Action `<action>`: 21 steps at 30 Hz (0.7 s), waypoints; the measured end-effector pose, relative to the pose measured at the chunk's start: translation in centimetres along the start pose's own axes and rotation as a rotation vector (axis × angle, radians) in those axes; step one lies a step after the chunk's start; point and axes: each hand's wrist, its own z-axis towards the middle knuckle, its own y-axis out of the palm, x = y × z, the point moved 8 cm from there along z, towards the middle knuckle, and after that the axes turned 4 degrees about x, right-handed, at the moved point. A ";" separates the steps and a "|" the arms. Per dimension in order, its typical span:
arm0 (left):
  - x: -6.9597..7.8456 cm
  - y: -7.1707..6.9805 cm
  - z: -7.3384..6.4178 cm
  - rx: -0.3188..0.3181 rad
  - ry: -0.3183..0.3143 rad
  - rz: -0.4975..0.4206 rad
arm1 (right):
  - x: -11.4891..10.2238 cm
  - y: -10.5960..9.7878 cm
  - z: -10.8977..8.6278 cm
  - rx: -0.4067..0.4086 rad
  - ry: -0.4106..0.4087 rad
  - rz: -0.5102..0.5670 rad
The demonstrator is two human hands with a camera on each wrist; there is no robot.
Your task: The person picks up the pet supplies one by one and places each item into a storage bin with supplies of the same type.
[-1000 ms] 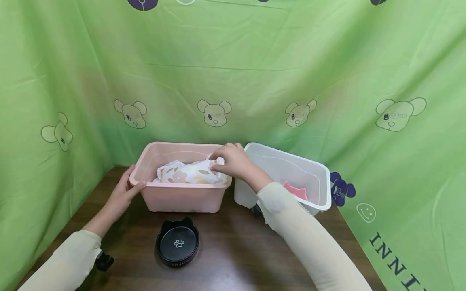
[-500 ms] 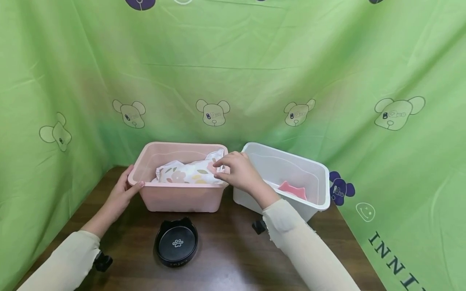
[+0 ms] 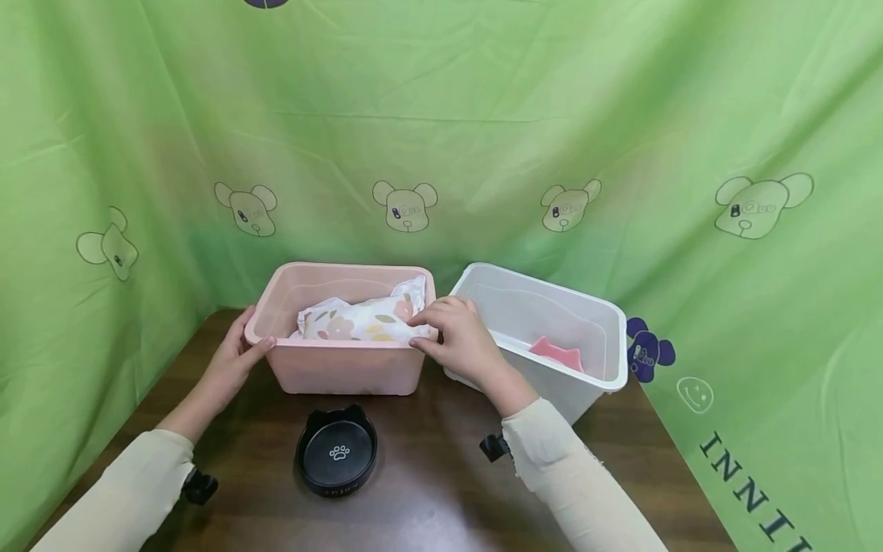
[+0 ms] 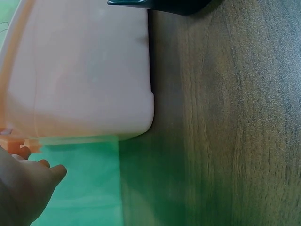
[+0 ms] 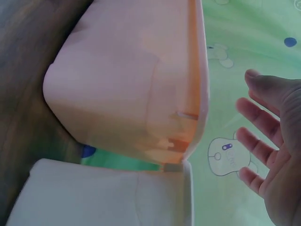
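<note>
Currently, left hand [image 3: 226,362] grips pink bin [image 3: 345,369] at left end; right hand [image 3: 464,341], fingers apart, holding nothing, near floral bundle [image 3: 362,320] inside bin. Probably best: brace bin, press bundle's raised corner softly.

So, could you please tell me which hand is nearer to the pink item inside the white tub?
Right. The right hand is at the pink tub's right end, left of the pink item; the left hand is farther off, holding the pink tub's left rim.

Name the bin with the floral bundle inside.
The pink bin on the left holds the floral bundle; the white bin has a pink item instead.
</note>
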 end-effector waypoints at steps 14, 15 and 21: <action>0.3 0.1 -0.3 0.004 0.017 -0.039 | -1.9 0.7 -1.8 0.065 -0.069 0.079; 0.3 0.1 -0.2 0.004 0.021 -0.040 | -2.1 0.7 -1.8 0.066 -0.075 0.083; 0.2 0.3 -0.2 -0.005 0.017 -0.038 | -3.5 1.2 -2.1 0.075 -0.103 0.100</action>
